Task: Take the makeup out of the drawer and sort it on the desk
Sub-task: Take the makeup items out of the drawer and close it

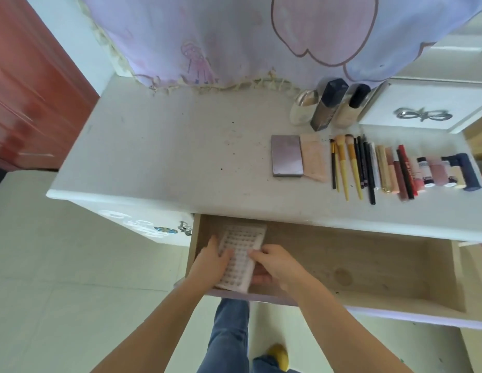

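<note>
Makeup tray [241, 254], white, with rows of small dots: I see it at the left end of the open drawer [369, 265], gripped from both sides. My left hand [210, 265] holds its left edge, thumb lying over the top; my right hand [274, 262] curls round its right edge, fingers tucked beneath.

Surface [180, 146]: white, speckled with small dark marks, bare on its left half. On the right half I note a mauve compact [287, 156] just beside a pink flat case [314, 157], then a row of brushes [347, 165], pencils and tubes [422, 170] lying side by side. Behind them stand three bottles [331, 107], near a small white cabinet [422, 103] with a bow-shaped handle.

Room: a lilac printed cloth [234, 36] hangs over the back of the surface; a red-brown door [27, 84] stands left; pale floor tiles [73, 265] lie below.
</note>
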{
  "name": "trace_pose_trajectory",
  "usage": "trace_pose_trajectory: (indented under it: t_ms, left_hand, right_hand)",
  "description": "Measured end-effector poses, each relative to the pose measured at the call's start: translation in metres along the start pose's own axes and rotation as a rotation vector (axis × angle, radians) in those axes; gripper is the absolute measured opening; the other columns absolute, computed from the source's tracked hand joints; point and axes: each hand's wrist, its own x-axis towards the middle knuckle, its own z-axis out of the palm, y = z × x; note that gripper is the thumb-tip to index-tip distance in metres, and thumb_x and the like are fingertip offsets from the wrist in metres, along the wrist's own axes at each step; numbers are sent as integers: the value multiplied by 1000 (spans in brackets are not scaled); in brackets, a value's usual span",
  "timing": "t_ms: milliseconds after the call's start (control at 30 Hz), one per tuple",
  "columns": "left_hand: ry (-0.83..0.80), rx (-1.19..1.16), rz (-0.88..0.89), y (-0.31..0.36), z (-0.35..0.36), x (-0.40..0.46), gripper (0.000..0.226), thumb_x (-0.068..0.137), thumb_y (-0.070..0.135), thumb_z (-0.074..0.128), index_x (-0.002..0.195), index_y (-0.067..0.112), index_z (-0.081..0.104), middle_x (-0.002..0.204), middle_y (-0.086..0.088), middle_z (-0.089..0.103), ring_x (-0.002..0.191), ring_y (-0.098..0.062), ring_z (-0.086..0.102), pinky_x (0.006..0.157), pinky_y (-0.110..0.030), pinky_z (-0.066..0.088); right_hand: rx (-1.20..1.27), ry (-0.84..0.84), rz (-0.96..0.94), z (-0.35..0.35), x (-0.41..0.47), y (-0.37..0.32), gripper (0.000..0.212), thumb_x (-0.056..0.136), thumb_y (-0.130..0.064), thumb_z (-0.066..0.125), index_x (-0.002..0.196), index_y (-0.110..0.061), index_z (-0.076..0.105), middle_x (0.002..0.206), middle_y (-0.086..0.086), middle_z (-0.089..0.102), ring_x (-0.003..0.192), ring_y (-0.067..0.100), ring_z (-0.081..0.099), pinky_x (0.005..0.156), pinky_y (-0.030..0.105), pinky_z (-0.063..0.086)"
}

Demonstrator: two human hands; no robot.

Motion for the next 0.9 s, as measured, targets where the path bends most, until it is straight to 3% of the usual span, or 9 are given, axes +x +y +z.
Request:
trace_pose_trajectory:
  t_ms: [100,233,333,433,500,567,700,833,900]
  left_hand:
    - [-146,-235,28,15,-25,-25,25,96,28,46,114,15,56,99,1,68,85,-13,67,76,-31,56]
    - [-249,-562,182,47,-62,-51,19,96,19,50,110,29,59,100,10,71,88,-5,68,69,-19,53]
    - [-41,-650,261,79,-84,-40,25,96,15,50,110,33,58,92,5,71,81,-8,69,63,-20,55]
    - [161,-646,290,108,-103,-6,33,97,17,47,128,27,51,101,-1,66,91,-14,65,83,-33,54]
    - [243,-635,321,127,-115,26,39,97,17,46,135,22,46,102,0,64,90,-11,60,85,-33,51]
    - [311,-579,352,146,-125,63,42,98,15,43,140,18,41,108,1,62,94,-9,58,80,-24,50]
    - [313,-402,328,182,-139,132,54,96,7,35,148,11,21,149,-7,35,135,-21,35,110,-40,33]
    - [259,-304,334,200,-142,178,59,95,7,34,150,10,11,155,-6,22,141,-21,24,113,-31,25]
    - [233,-235,341,203,-140,193,58,94,5,35,148,6,13,154,-7,24,138,-21,27,99,-13,25]
  right_hand:
    - [67,-101,-13,-29,-51,-7,23,97,-17,51,101,3,62,88,17,73,75,25,72,56,27,57]
    - [0,-141,-155,-56,-97,-30,26,96,-23,52,102,-3,67,92,15,73,78,25,72,59,25,56]
    - [-123,61,-388,-56,-95,-64,20,95,-20,54,113,-24,62,94,0,74,82,16,72,65,24,56]
    - [-268,227,-591,-45,-71,-107,37,95,-18,53,119,-45,44,103,-18,67,89,-4,65,71,11,52]
    - [-366,276,-687,-35,-46,-135,35,97,-17,46,124,-40,48,112,-21,62,96,-7,60,79,10,50]
    - [-410,347,-703,-27,-17,-162,40,99,-15,39,138,-25,42,118,-7,61,98,1,59,84,18,50]
    - [-411,462,-597,-19,35,-210,49,99,-12,33,147,-13,22,149,10,33,133,22,36,105,27,30]
    - [-393,535,-563,-22,75,-241,19,94,-1,33,108,-13,37,108,8,45,92,19,44,67,18,37]
    - [-487,552,-542,-26,91,-249,22,92,2,34,108,-12,38,110,10,40,92,17,40,70,23,36]
